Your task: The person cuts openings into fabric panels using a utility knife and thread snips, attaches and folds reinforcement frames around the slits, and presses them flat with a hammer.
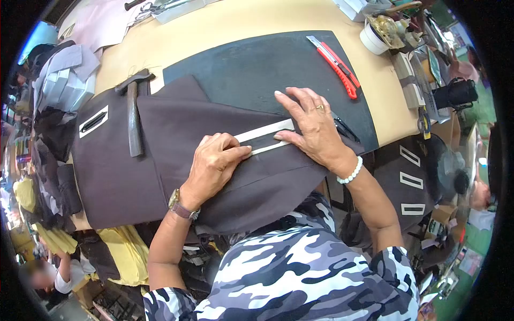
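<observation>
Dark brown fabric (187,120) lies over the table and partly over a dark mat (241,64). On it is a long, narrow white frame-like strip (266,128) around a dark slot. My left hand (214,163) is at the strip's left end, thumb and forefinger pinched together at its lower edge; whether cloth is between them is hidden. At the right end, my right hand (316,128) has its fingers spread, the thumb resting on the strip's lower part. A hammer (134,115) lies on the fabric to the left, beside a smaller white frame (93,122).
A red cutter (337,67) lies on the mat's upper right. Folded cloths (67,80) are stacked at the left. A white bowl (373,40) stands at the upper right. Fabric with white frames (411,181) is at the right. A co-worker (51,275) is at lower left.
</observation>
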Motion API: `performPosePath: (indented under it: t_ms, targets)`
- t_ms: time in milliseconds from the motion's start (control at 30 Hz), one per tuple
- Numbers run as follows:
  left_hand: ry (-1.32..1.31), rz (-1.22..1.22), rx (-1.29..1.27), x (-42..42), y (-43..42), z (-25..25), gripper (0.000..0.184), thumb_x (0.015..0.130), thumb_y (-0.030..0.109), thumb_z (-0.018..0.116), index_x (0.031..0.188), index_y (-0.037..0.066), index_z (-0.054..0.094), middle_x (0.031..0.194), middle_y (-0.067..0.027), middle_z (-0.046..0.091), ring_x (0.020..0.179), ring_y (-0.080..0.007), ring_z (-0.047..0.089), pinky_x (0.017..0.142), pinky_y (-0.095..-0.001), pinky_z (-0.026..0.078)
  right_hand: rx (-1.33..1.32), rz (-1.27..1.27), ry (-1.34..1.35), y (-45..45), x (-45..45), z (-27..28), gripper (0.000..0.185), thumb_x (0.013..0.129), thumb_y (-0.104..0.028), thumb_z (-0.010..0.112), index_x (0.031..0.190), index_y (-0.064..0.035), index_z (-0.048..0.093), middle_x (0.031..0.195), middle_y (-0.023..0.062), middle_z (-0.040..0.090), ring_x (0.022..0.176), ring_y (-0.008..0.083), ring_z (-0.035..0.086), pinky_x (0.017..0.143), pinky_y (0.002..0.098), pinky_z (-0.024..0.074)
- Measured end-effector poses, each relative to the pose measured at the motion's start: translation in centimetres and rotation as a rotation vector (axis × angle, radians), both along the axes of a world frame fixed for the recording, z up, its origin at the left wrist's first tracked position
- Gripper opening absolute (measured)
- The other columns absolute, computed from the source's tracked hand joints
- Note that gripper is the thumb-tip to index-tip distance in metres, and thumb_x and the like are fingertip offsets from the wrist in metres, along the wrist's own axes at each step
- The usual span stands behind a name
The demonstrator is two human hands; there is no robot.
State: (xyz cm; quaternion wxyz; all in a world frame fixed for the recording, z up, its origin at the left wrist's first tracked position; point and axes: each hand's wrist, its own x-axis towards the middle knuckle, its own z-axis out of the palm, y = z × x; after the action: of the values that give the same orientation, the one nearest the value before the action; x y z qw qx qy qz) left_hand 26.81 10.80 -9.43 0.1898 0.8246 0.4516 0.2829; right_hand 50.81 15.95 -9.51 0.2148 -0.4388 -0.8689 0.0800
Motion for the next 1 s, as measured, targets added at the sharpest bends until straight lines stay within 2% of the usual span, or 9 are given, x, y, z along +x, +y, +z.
performPosePath:
  t_ms: [167,333,600,767,1000]
  targets:
    - [0.028,-0.013,-0.003,0.1,0.1,0.2,0.013,0.076,0.009,0.07,0.089,0.009,0.069,0.078,-0.0027,0.058,0.074,-0.0186,0.055,0.067,-0.0326,0.039,0.037,0.092,0.022,-1.0,-4.0,-1.2,0.071,0.073,-0.035,0.071,0.135,-0.0155,0.043,0.128,0.0123,0.044,0.122,0.0308,0.038,0.102,0.0473,0.0289]
    - [0.113,0.024,-0.057,-1.3,-0.5,1.3,0.012,0.077,0.012,0.069,0.087,0.008,0.066,0.08,-0.0034,0.058,0.077,-0.0205,0.055,0.071,-0.0334,0.038,-0.024,-0.044,0.036,-0.9,-1.6,-0.3,0.07,0.072,-0.035,0.071,0.134,-0.0157,0.045,0.127,0.0121,0.045,0.123,0.0309,0.037,0.102,0.0473,0.0279]
    - [0.141,0.05,-0.099,-1.7,-0.9,1.7,0.01,0.079,0.015,0.068,0.084,0.008,0.063,0.08,-0.0037,0.057,0.077,-0.0213,0.054,0.07,-0.0344,0.037,-0.016,0.11,0.046,-1.9,-6.4,-0.7,0.067,0.075,-0.034,0.07,0.135,-0.0152,0.045,0.129,0.0118,0.045,0.123,0.0314,0.039,0.104,0.0459,0.0264]
    - [0.136,0.105,-0.174,-2.7,-1.6,1.9,0.011,0.079,0.016,0.068,0.083,0.008,0.063,0.08,-0.0037,0.055,0.077,-0.0216,0.053,0.069,-0.0345,0.037,-0.019,-0.006,0.038,-1.4,-3.6,-0.3,0.07,0.071,-0.036,0.072,0.134,-0.0172,0.046,0.126,0.0116,0.045,0.122,0.0303,0.038,0.102,0.0471,0.0273]
    - [0.126,0.129,-0.158,-2.9,-1.8,1.6,0.012,0.079,0.017,0.069,0.082,0.007,0.062,0.079,-0.0037,0.054,0.077,-0.0215,0.052,0.069,-0.034,0.037,0.018,0.14,0.059,-2.1,-8.1,-0.6,0.07,0.071,-0.031,0.073,0.134,-0.0178,0.046,0.127,0.0103,0.045,0.122,0.0303,0.038,0.102,0.0477,0.0273]
